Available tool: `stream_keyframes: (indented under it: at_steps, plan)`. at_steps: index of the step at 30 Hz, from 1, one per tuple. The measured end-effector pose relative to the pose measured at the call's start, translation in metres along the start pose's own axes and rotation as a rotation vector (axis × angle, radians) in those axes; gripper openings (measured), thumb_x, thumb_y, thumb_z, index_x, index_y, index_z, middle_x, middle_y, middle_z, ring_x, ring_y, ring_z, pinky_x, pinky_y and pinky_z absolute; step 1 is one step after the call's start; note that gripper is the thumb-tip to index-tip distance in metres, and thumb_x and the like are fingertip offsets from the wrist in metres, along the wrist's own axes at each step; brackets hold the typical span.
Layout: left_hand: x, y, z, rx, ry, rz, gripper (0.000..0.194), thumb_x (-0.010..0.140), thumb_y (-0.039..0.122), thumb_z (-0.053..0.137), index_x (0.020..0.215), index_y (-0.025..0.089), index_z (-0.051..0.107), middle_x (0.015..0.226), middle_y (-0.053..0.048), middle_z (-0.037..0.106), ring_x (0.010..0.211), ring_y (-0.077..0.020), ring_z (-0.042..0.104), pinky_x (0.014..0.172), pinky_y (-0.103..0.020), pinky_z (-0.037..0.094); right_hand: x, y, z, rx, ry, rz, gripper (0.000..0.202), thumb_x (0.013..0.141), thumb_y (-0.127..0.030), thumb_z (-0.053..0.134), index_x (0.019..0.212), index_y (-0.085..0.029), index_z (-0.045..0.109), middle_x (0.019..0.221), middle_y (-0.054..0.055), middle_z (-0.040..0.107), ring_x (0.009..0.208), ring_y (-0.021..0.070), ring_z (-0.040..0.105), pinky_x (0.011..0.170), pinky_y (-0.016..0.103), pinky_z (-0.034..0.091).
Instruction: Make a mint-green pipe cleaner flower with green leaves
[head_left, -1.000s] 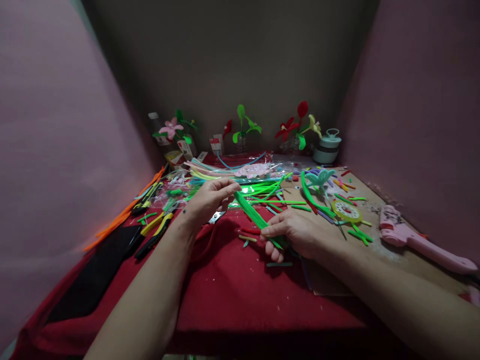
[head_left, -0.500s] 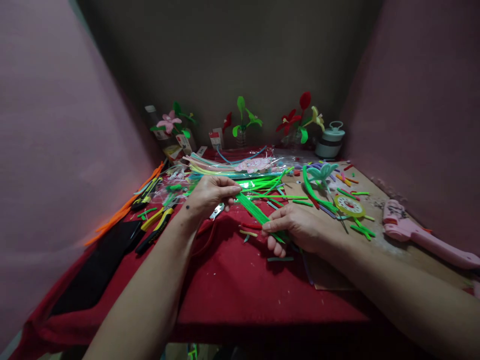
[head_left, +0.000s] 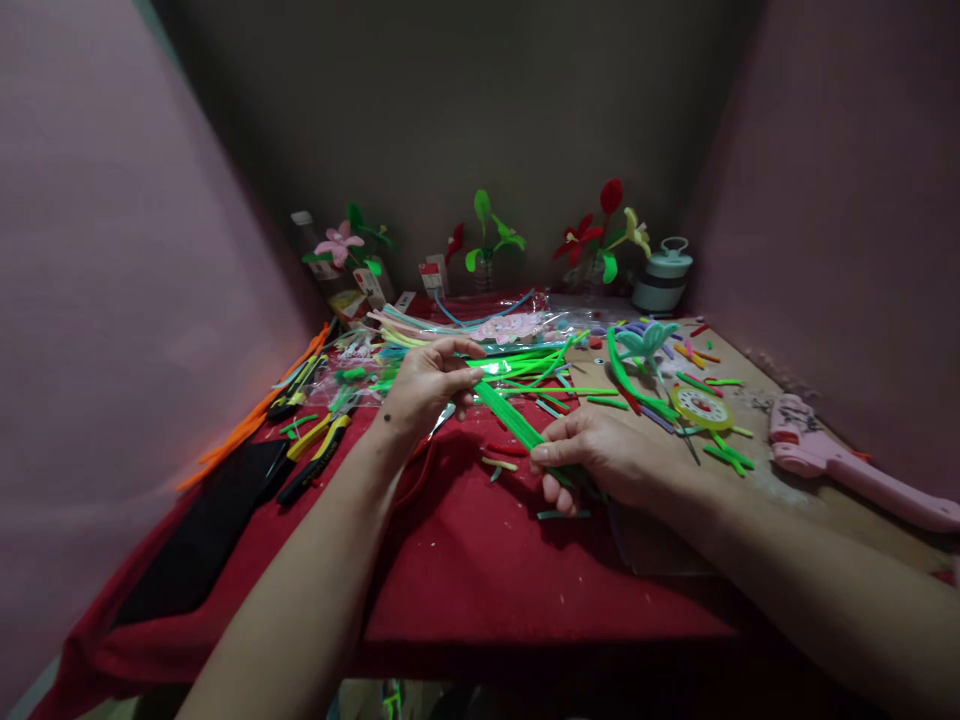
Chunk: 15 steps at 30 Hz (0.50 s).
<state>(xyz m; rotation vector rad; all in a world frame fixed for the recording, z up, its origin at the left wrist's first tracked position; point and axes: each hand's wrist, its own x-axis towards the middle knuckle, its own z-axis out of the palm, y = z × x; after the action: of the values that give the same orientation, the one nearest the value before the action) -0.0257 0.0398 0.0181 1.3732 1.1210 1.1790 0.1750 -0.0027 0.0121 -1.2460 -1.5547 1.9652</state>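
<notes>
A flat strip of bright green pipe cleaners [head_left: 511, 417], laid side by side, slants between my two hands above the red cloth. My right hand [head_left: 581, 450] pinches its lower end, thumb on top and fingers curled below. At the upper end, the thumb of my left hand [head_left: 435, 385] rests against the strip; its index finger is raised and the other fingers bend underneath. Behind the strip lies a pile of loose green pipe cleaners [head_left: 525, 365]. Scraps, including a red piece [head_left: 505, 450], lie on the cloth beneath.
Yellow-black pliers [head_left: 319, 455] and a black flat object [head_left: 206, 535] lie left. A brown board [head_left: 757, 440] at right bears a teal pipe-cleaner shape [head_left: 649, 343], a yellow round dial [head_left: 701, 407] and a pink glue gun [head_left: 840, 465]. Pipe-cleaner flowers [head_left: 484, 235] stand at the back.
My left index finger has lifted away from the thumb at the strip's upper end. My right hand keeps its pinch. The whole view has shifted slightly.
</notes>
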Motion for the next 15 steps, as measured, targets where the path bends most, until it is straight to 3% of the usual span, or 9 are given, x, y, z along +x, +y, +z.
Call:
stream_keyframes:
  at_steps: [6,12,15]
  plan:
    - [0.001,0.000,-0.003,0.041,-0.038,-0.004,0.029,0.062,0.019,0.071,0.087,0.013,0.058,0.048,0.006,0.051,0.036,-0.0078,0.048,0.032,-0.018,0.040,0.003,0.005,-0.006,-0.024,-0.054,-0.035,0.021,0.079,-0.017,0.054,0.060,-0.010,0.058,0.050,0.005,0.061,0.039,0.0090,0.055,0.043,0.020,0.043]
    - [0.000,0.002,-0.004,0.092,-0.096,0.026,0.031,0.065,0.021,0.069,0.092,0.012,0.058,0.048,0.005,0.052,0.037,-0.0085,0.048,0.033,-0.019,0.040,0.009,0.014,-0.007,0.201,-0.216,-0.060,0.008,0.072,-0.017,0.061,0.072,-0.010,0.059,0.063,0.006,0.066,0.050,0.0120,0.060,0.052,0.024,0.049]
    - [-0.002,0.003,0.001,0.106,-0.116,0.018,0.029,0.064,0.021,0.069,0.089,0.012,0.058,0.046,0.005,0.052,0.036,-0.0088,0.047,0.031,-0.019,0.040,0.011,0.015,-0.006,0.269,-0.220,-0.100,0.010,0.067,-0.014,0.064,0.074,-0.011,0.057,0.060,0.004,0.065,0.048,0.0109,0.059,0.048,0.021,0.047]
